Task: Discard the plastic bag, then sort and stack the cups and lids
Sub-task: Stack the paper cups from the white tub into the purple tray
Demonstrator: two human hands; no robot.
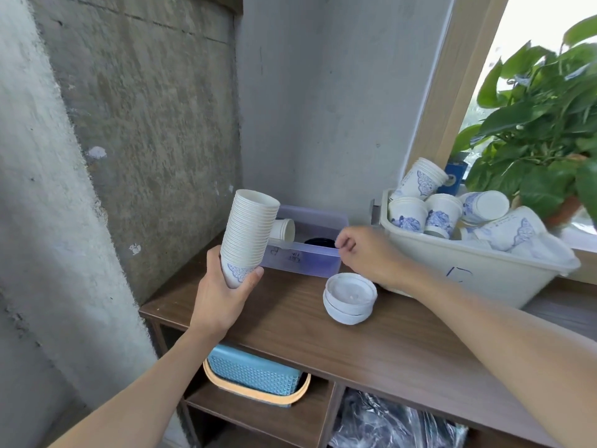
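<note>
Two bare forearms reach in from the bottom edge, over the brown wooden bench [403, 344]. Left hand [223, 292] is wrapped firmly round the base of a tall stack of paper cups [248, 234], holding it up off the bench and tilted a touch to the right, rims uppermost (blue pattern showing only on the lowest cup). Right hand [365, 253] sits at the near right corner of a clear plastic box [310, 253], fingers curled and pinched at its rim; whether anything is between them, I cannot tell. Inside that box lies a short stack of cups [284, 229] on its side, and something round and dark [319, 242] rests on the bottom. Just in front of the box, on the bench, sits a small pile of white lids [350, 299], near the right wrist. Off to the right, a cream tub [478, 270] is heaped with more blue-patterned cups [436, 211], some upright, some tipped over. Behind it, a leafy green plant [542, 124] at the window. Down on the shelf under the bench, a blue basket [255, 373] with an orange rim, and crumpled clear plastic [387, 421] in the next compartment.
</note>
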